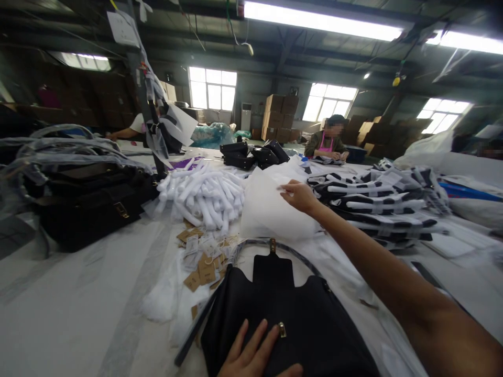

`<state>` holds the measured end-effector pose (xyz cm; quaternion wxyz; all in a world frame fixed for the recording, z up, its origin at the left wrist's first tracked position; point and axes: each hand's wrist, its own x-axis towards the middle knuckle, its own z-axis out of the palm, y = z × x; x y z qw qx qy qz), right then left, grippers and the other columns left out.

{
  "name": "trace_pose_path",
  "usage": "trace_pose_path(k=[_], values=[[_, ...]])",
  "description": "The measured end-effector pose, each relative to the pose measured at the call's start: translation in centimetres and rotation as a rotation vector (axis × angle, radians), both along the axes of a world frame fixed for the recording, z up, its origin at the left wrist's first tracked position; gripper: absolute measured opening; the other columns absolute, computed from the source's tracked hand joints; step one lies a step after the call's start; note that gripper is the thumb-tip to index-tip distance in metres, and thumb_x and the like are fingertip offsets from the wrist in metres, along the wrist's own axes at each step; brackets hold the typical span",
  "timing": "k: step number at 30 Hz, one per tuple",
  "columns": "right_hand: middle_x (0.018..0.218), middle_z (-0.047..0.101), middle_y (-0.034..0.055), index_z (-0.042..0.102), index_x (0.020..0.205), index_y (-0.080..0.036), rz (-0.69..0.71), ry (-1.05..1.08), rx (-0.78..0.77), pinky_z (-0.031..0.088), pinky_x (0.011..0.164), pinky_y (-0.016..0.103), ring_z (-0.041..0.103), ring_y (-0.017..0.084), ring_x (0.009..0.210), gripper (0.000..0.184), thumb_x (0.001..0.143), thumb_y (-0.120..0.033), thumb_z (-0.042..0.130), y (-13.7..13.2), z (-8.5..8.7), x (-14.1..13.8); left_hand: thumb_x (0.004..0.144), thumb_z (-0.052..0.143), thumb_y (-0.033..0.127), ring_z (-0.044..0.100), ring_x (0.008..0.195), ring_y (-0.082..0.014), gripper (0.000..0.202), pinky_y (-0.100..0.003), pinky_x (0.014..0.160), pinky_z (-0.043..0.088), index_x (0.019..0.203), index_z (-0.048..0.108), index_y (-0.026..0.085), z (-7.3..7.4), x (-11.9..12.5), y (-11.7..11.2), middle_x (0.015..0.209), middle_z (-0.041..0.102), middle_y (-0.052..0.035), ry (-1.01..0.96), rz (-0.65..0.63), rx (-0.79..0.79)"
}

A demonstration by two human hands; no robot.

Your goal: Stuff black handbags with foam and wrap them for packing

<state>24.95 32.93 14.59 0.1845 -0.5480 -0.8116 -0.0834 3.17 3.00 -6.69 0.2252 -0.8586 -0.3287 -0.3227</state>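
A black handbag [318, 324] lies on the table right in front of me, its flap tab stretched away from me and a small gold clasp [282, 329] on its front. My left hand [253, 353] rests on the bag with fingers spread, just beside the clasp. Farther out, my right hand [299, 197] pinches the edge of a thin white packing sheet [261, 207] at the top of a stack. A wrapped handle [302, 256] arches behind the bag. Brown paper tags [206, 269] with strings lie to the bag's left.
White foam rolls [204, 193] are heaped beyond the tags. Wrapped black bags [86, 199] stand at left beside a post [147, 99]. Wrapped black-and-white pieces [377, 201] are piled at right. Black bags [255, 153] and a co-worker in a pink apron [328, 141] are across the table.
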Motion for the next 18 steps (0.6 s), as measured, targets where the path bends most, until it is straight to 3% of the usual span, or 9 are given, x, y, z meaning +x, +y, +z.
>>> trace_pose_path(k=[2, 5, 7, 9, 11, 14, 16, 18], values=[[0.109, 0.069, 0.0029, 0.068, 0.125, -0.027, 0.121, -0.027, 0.005, 0.046, 0.081, 0.025, 0.064, 0.015, 0.086, 0.035, 0.092, -0.026, 0.058, -4.9, 0.9, -0.2, 0.095, 0.060, 0.030, 0.060, 0.127, -0.0226, 0.057, -0.041, 0.107, 0.048, 0.147, 0.041, 0.045, 1.7, -0.5, -0.3, 0.139, 0.062, -0.0031, 0.032, -0.050, -0.032], [0.133, 0.062, 0.0032, 0.056, 0.139, -0.032, 0.409, -0.165, -0.007, 0.049, 0.072, 0.026, 0.066, 0.014, 0.081, 0.049, 0.092, -0.017, 0.051, -13.9, 0.8, -0.6, 0.093, 0.060, 0.031, 0.052, 0.134, -0.0318, 0.064, -0.053, 0.105, 0.047, 0.151, 0.037, 0.040, 3.9, -0.8, -1.1, 0.148, 0.051, -0.0122, 0.051, -0.088, -0.243], [0.137, 0.060, 0.0065, 0.051, 0.143, -0.027, 0.476, -0.238, -0.073, 0.052, 0.077, 0.029, 0.066, 0.020, 0.098, 0.053, 0.092, -0.013, 0.048, -19.5, -0.7, -0.8, 0.088, 0.063, 0.026, 0.044, 0.139, -0.0365, 0.073, -0.061, 0.107, 0.042, 0.153, 0.034, 0.039, 4.8, -0.8, -1.7, 0.155, 0.041, -0.0142, 0.067, -0.108, -0.407], [0.133, 0.064, 0.0094, 0.055, 0.139, -0.022, 0.498, -0.306, -0.166, 0.054, 0.081, 0.033, 0.066, 0.023, 0.099, 0.049, 0.091, -0.012, 0.050, -24.0, -3.1, -0.8, 0.084, 0.064, 0.019, 0.042, 0.141, -0.0376, 0.078, -0.064, 0.108, 0.039, 0.153, 0.034, 0.040, 5.3, -0.7, -2.0, 0.157, 0.039, -0.0135, 0.052, -0.111, -0.521], [0.135, 0.064, 0.0116, 0.056, 0.138, -0.018, 0.492, -0.325, -0.230, 0.055, 0.086, 0.039, 0.066, 0.027, 0.103, 0.048, 0.090, -0.013, 0.054, -27.0, -6.1, -0.6, 0.083, 0.063, 0.017, 0.050, 0.135, -0.0350, 0.076, -0.059, 0.106, 0.044, 0.151, 0.037, 0.041, 5.4, -0.5, -2.2, 0.149, 0.050, -0.0118, 0.000, -0.119, -0.599], [0.143, 0.056, 0.0127, 0.054, 0.141, -0.019, 0.453, -0.273, -0.232, 0.049, 0.101, 0.051, 0.052, 0.035, 0.130, 0.053, 0.089, -0.009, 0.055, -29.3, -9.9, -0.1, 0.084, 0.061, 0.017, 0.062, 0.120, -0.0304, 0.069, -0.049, 0.097, 0.053, 0.147, 0.044, 0.039, 5.4, -0.4, -2.4, 0.135, 0.062, -0.0091, -0.062, -0.146, -0.668], [0.149, 0.051, 0.0129, 0.050, 0.145, -0.020, 0.411, -0.243, -0.235, 0.045, 0.105, 0.056, 0.040, 0.038, 0.140, 0.059, 0.087, -0.005, 0.055, -30.0, -11.2, 0.0, 0.084, 0.060, 0.017, 0.064, 0.116, -0.0303, 0.064, -0.047, 0.095, 0.055, 0.144, 0.049, 0.036, 5.4, -0.4, -2.6, 0.133, 0.063, -0.0097, -0.074, -0.153, -0.664], [0.152, 0.047, 0.0121, 0.048, 0.147, -0.022, 0.390, -0.237, -0.273, 0.044, 0.107, 0.058, 0.038, 0.039, 0.142, 0.064, 0.086, -0.004, 0.055, -30.3, -11.3, -0.1, 0.085, 0.059, 0.019, 0.065, 0.111, -0.0303, 0.058, -0.046, 0.093, 0.056, 0.141, 0.053, 0.033, 5.3, -0.5, -2.7, 0.130, 0.065, -0.0113, -0.072, -0.152, -0.637]])
